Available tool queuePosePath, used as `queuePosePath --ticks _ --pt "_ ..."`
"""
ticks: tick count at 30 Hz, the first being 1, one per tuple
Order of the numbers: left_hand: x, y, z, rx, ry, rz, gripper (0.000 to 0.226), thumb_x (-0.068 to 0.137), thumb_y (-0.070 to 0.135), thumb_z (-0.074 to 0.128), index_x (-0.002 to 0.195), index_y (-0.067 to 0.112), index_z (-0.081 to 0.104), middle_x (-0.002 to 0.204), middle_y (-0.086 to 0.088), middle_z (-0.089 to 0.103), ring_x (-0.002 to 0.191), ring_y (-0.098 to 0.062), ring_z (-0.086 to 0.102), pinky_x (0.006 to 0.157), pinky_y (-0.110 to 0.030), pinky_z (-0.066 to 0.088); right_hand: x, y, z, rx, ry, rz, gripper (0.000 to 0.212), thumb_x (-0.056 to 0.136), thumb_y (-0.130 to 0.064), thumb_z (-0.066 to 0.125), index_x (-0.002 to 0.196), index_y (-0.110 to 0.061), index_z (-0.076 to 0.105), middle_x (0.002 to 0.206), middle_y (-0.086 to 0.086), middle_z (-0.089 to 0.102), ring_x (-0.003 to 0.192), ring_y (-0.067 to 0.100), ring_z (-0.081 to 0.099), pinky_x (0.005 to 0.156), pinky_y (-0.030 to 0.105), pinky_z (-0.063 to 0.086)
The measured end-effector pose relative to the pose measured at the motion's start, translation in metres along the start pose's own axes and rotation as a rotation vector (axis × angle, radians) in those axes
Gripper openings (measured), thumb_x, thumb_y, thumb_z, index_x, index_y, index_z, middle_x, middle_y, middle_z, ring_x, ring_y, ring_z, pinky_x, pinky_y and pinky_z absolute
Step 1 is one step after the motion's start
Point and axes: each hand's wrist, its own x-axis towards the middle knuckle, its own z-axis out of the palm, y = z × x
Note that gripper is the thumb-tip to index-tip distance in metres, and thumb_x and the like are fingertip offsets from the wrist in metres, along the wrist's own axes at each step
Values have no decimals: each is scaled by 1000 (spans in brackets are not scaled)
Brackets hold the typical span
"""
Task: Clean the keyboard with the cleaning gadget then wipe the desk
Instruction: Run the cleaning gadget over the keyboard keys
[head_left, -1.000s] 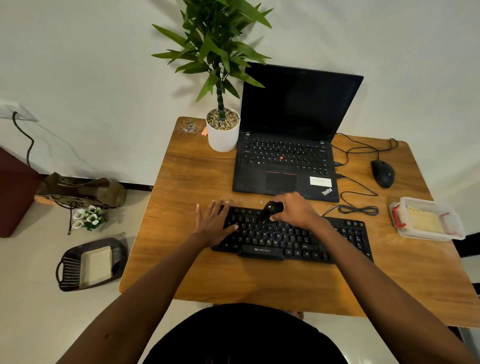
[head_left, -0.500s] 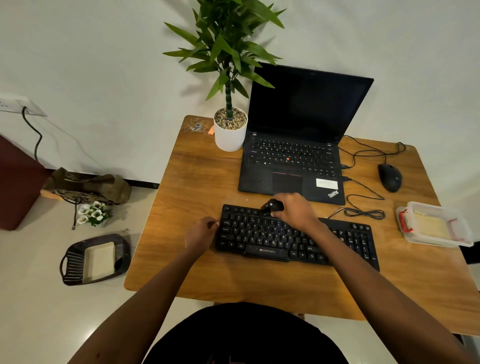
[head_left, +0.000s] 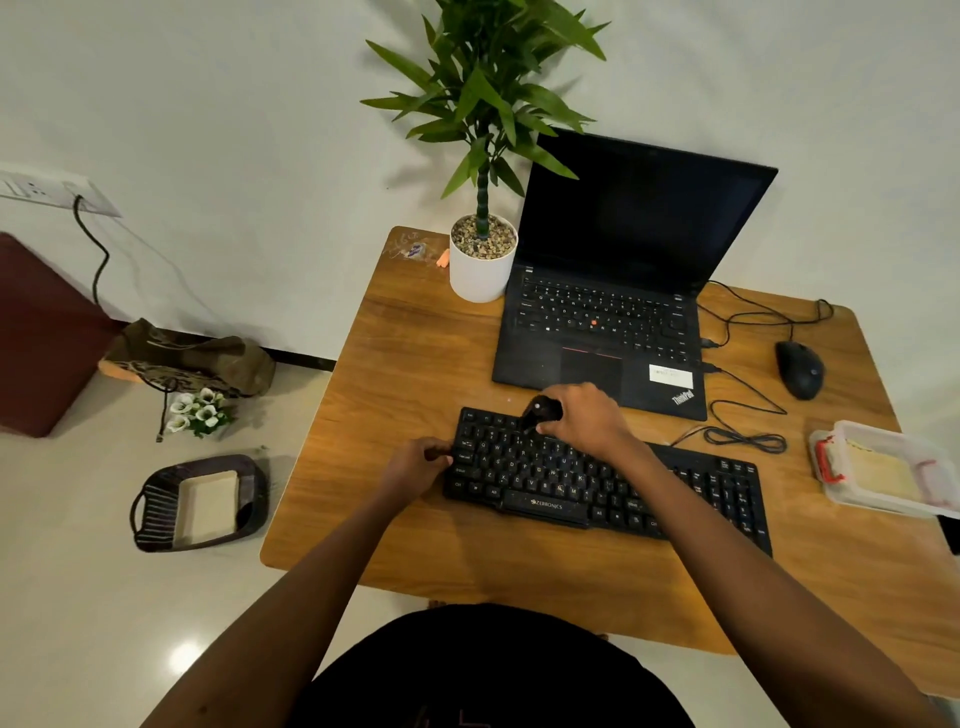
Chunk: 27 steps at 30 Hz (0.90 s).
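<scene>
Shifting off the keys (head_left: 540, 470), left hand (head_left: 415, 462) grips black plastic keyboard (head_left: 706, 486) at 9 o'clock, steadying it; right hand (head_left: 584, 415) clutches black cleaning gadget (head_left: 540, 407).

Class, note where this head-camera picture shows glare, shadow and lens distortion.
Head view: glare spot on the glossy floor; the plant throws a faint shadow on the wall; wide-angle distortion bows the desk edges and tilts the wall socket; the black cleaning gadget in the right hand shows little detail.

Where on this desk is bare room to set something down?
Bare desk at left, between the plant pot and the keyboard, and along the near edge before the keyboard. Crowded right: laptop, mouse, cable, plastic container.
</scene>
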Motion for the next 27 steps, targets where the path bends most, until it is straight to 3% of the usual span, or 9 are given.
queuePosePath --ticks 3,9,12,17,22,27 --pt "-1 0 -1 -8 2 4 25 91 14 59 115 12 65 115 -5 66 108 -18 59 94 -35 48 3 -5 -1 37 -106 -29 31 76 -29 74 101 -13 65 96 6 69 90 21 63 70 32 49" --pt "-4 3 0 -33 1 5 26 91 12 58 117 10 64 117 -5 65 110 -18 58 96 -34 47 16 -15 -1 -22 62 14 42 83 -29 67 123 -18 56 113 9 65 107 28 59 85 41 51" --pt "-3 2 -1 -35 -2 -5 25 91 14 58 115 14 64 117 -3 65 109 -17 58 96 -36 48 16 -21 3 -26 29 -9 38 82 -27 68 118 -18 60 111 8 66 105 28 60 83 40 51" --pt "-1 1 1 -22 16 -41 26 89 18 61 115 17 65 118 -1 65 111 -17 58 96 -36 48 16 -33 4 43 -169 -89 28 76 -28 74 96 -11 66 93 7 68 87 22 63 71 34 49" --pt "-3 0 1 -18 22 -47 24 89 18 61 113 19 66 114 -1 67 108 -18 60 95 -39 49 24 -46 8 13 100 -87 31 84 -25 66 114 -16 60 110 6 66 103 25 60 82 38 48" --pt "-5 0 0 -36 15 -45 25 89 17 61 114 18 65 113 -1 67 108 -17 59 96 -38 48 22 -51 16 34 -16 -151 29 80 -23 71 106 -13 63 104 6 68 97 22 62 77 34 49"
